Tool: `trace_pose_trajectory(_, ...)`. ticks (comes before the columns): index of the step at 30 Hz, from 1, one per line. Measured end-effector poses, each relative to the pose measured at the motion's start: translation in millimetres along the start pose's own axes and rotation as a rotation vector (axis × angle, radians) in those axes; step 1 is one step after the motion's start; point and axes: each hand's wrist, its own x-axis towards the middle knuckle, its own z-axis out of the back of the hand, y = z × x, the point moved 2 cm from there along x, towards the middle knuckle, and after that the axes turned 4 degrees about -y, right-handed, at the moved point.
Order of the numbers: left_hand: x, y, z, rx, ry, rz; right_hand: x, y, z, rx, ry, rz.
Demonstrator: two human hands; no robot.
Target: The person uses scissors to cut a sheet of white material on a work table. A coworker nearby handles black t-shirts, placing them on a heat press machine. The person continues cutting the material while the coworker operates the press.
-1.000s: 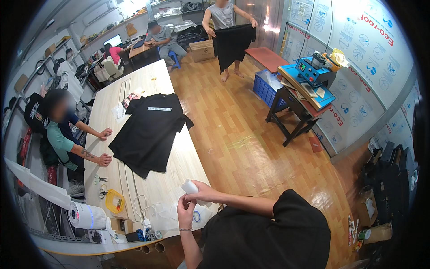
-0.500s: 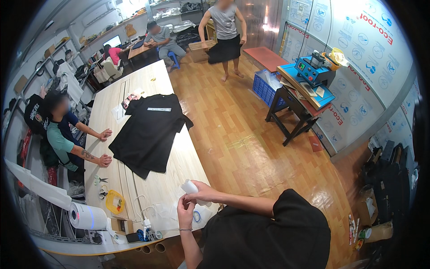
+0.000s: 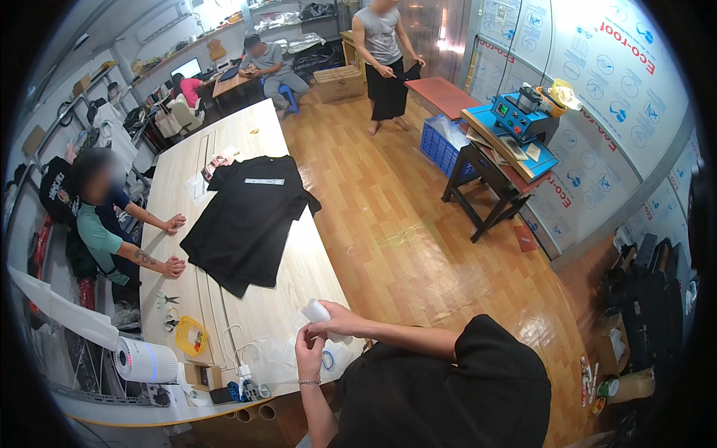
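Over the near corner of the table, my right hand (image 3: 337, 322) is closed around a white rolled sheet (image 3: 314, 310), perhaps paper or film. My left hand (image 3: 309, 349), with a bracelet at its wrist, pinches at the lower part of the same roll, its fingers bent and pressed together. Some of the sheet is hidden behind my fingers. Farther along the pale wooden table (image 3: 246, 138) a black T-shirt (image 3: 250, 224) lies spread out, with a light rectangular print near its collar.
A co-worker (image 3: 104, 216) leans both hands on the table's left side. Near them are scissors (image 3: 170, 300), a yellow basket (image 3: 192, 336) and a white cylindrical device (image 3: 146, 361). Another person (image 3: 385, 45) stands beyond the table; a blue-topped machine stand (image 3: 508, 138) is at right.
The standing person at the back has shifted slightly right and turned, now holding black cloth with both hands near the waist. My hands and the roll look unchanged.
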Motion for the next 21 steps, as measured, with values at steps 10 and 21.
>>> trace_pose_trajectory(10,1,1,1,-0.02,-0.01,0.008,4,-7,0,0.019,0.006,-0.003)
trace_pose_trajectory(21,2,3,2,-0.016,-0.007,0.008,6,-12,1,-0.019,-0.003,0.017)
